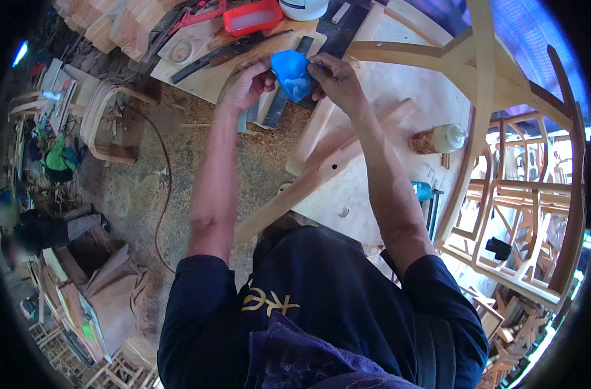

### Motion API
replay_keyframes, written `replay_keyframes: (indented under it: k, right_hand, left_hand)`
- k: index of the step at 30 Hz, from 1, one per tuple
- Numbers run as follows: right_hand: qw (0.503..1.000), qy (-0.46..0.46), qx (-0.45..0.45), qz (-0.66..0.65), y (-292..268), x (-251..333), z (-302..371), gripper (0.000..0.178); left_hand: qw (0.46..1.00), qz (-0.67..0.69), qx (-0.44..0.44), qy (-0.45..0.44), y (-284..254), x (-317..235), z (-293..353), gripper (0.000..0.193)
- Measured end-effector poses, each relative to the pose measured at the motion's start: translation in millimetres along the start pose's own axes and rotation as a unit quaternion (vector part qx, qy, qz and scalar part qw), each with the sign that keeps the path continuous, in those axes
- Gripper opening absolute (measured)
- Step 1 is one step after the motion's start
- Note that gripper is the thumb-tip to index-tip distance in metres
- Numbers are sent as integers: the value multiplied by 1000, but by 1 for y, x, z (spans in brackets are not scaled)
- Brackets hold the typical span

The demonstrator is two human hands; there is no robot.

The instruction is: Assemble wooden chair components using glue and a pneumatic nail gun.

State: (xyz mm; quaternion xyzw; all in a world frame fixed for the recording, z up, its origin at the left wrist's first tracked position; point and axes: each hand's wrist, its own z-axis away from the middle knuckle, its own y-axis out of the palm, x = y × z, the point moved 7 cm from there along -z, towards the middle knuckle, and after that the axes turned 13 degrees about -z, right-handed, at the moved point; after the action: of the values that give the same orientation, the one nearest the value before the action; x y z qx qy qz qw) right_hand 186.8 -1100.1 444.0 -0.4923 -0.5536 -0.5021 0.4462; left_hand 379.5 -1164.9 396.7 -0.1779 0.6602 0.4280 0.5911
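the blue plastic bag (291, 72) is already lifted, not yet set down, and hangs over the near edge of the table (208, 84), the left hand (247, 82) in a loosely curled grip at one side, the right hand (336, 74) pinching the other, its contents unclear.

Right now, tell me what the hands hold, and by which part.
A blue plastic bag: left hand at its left edge, right hand at its right edge.
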Motion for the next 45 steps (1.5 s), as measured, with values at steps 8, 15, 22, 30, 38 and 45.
replay_keyframes:
  k: [8, 15, 22, 30, 38, 45]
  right_hand:
    - [999, 37, -36, 4, -12, -10, 2, 36]
    - [993, 99, -18, 65, -69, 7, 74, 32]
    - [939, 235, -247, -30, -149, 50, 274, 36]
    - [851, 141, -440, -250, -235, 7, 337, 46]
    - [870, 194, -332, -309, -212, -5, 266, 74]
    - [882, 168, -220, -381, -232, -20, 241, 84]
  left_hand:
    - [997, -55, -53, -33, 14, 4, -17, 31]
    - [987, -30, -160, -14, -49, 9, -3, 51]
    - [787, -544, -266, -121, -48, 36, 115, 76]
    - [776, -531, -337, -42, -52, 77, 115, 50]
    - [668, -678, -308, 13, -26, 17, 90, 50]
    - [802, -553, -32, -223, 71, 55, 118, 70]
